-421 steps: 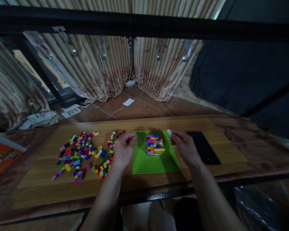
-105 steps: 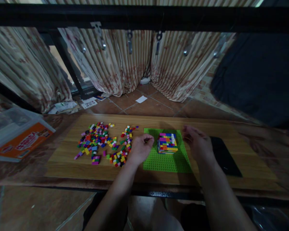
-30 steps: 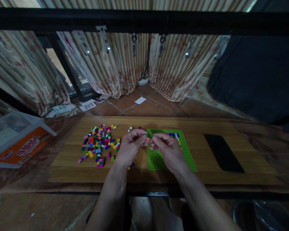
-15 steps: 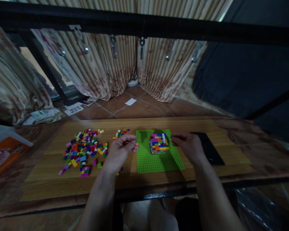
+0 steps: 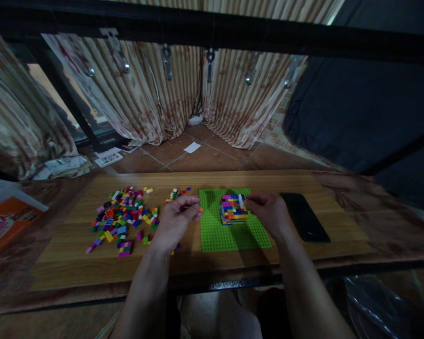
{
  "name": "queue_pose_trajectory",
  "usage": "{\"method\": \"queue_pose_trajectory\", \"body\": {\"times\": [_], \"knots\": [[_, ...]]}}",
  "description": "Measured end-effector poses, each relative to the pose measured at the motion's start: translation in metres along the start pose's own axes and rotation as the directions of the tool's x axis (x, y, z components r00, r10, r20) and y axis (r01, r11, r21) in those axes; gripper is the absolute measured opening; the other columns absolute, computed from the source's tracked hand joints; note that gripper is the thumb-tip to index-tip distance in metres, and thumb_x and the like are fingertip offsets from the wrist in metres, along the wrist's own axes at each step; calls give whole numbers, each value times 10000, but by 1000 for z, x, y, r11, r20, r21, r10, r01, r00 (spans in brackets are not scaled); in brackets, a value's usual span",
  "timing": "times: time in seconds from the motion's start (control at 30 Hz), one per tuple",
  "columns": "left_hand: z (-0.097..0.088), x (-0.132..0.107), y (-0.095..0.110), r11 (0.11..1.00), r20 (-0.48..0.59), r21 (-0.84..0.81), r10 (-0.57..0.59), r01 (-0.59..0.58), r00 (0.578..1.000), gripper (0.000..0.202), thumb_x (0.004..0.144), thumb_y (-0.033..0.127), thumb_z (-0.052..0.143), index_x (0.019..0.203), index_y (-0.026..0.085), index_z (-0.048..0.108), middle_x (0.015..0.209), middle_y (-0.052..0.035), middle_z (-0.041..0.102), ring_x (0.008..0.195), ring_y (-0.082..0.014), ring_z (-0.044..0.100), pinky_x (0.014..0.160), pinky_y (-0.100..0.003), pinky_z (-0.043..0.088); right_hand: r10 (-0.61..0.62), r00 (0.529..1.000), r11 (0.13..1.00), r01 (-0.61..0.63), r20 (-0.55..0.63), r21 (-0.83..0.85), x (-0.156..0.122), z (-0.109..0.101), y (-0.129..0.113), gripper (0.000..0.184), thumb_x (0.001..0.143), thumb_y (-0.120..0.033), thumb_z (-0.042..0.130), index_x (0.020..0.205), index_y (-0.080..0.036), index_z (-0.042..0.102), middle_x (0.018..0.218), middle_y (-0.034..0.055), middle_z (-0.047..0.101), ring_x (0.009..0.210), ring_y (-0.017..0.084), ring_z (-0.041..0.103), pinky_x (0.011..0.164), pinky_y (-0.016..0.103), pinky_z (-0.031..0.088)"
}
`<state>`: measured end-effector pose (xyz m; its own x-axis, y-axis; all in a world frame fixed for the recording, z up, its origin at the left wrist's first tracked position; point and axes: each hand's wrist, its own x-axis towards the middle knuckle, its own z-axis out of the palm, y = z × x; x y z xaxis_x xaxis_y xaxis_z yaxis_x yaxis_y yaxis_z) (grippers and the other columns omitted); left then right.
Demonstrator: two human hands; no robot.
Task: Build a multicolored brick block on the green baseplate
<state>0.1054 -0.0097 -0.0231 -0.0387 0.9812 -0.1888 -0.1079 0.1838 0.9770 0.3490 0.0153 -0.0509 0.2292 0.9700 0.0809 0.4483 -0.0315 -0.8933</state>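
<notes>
A block of stacked multicoloured toy bricks stands on a green studded baseplate. My right hand is at its right side, thumb and forefinger pinched beside the top edge near a white brick. Whatever that pinch holds is too small or hidden to make out. Over the baseplate's left edge, my left hand is closed, with a small orange brick showing at its fingertips. Behind the left hand lie a few loose small bricks, partly covered by it.
A wide heap of loose bricks spreads over the left of the wooden board. A black phone lies to the right of the baseplate. At the far left stands a white and orange box.
My right hand has moved left, from beside the baseplate's right edge to the top of the brick stack, uncovering more of the phone. My left hand stays almost in place.
</notes>
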Motion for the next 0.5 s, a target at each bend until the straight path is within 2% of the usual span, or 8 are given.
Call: {"method": "queue_pose_trajectory", "body": {"times": [0.2, 0.5], "knots": [[-2, 1, -1, 1000, -18, -10, -4, 4, 1000, 247, 664, 275, 723, 863, 138, 674, 708, -5, 671, 644, -118, 625, 663, -253, 494, 25, 1000, 997, -26, 3, 73, 0, 0, 4, 278, 703, -401, 667, 794, -151, 751, 691, 58, 726, 616, 201, 643, 587, 315, 487], [-2, 0, -3, 1000, -18, -19, 18, -18, 1000, 216, 661, 273, 730, 829, 147, 677, 684, 0, 665, 624, -117, 617, 636, -248, 490, 89, 995, 981, -81, -39, 177, 3, 5, 1, 364, 563, -456, 789, 725, -135, 733, 638, 66, 708, 577, 189, 633, 517, 286, 481]]}}
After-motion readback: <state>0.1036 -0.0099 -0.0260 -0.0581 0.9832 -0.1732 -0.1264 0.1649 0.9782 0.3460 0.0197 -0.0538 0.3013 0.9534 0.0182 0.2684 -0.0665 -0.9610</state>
